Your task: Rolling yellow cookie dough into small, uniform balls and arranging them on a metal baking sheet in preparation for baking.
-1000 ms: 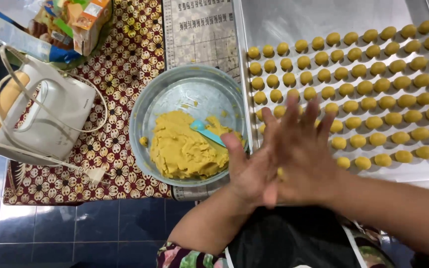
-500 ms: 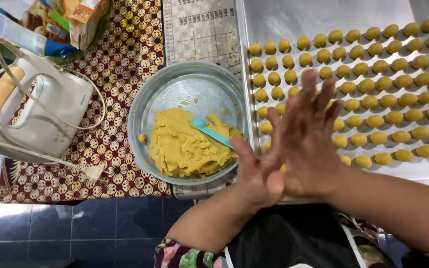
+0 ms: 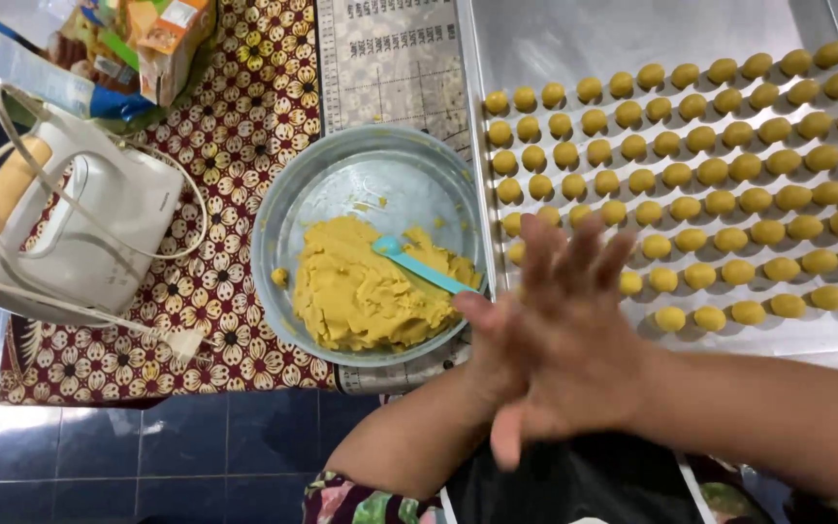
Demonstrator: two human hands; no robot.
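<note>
My right hand (image 3: 574, 349) lies flat on top of my left hand (image 3: 482, 325), palm to palm, fingers spread and pointing away from me. They hover over the near left corner of a metal tray (image 3: 632, 39). Whatever lies between the palms is hidden now. The tray holds several rows of small yellow dough balls (image 3: 691, 209). Just left of my hands stands a round metal bowl (image 3: 361, 146) with a mass of yellow dough (image 3: 361, 291) and a light blue spatula (image 3: 419, 267) resting in it.
A white hand mixer (image 3: 89, 223) with its cord lies at the left on a red patterned cloth (image 3: 244, 146). A printed measuring mat (image 3: 390, 58) lies under the bowl and tray. Cartons (image 3: 167, 39) stand at the far left. Blue floor tiles (image 3: 147, 456) show below the table edge.
My palms have slid against each other, the right hand moving slightly left and nearer over the left. A sliver of yellow dough showed between them earlier.
</note>
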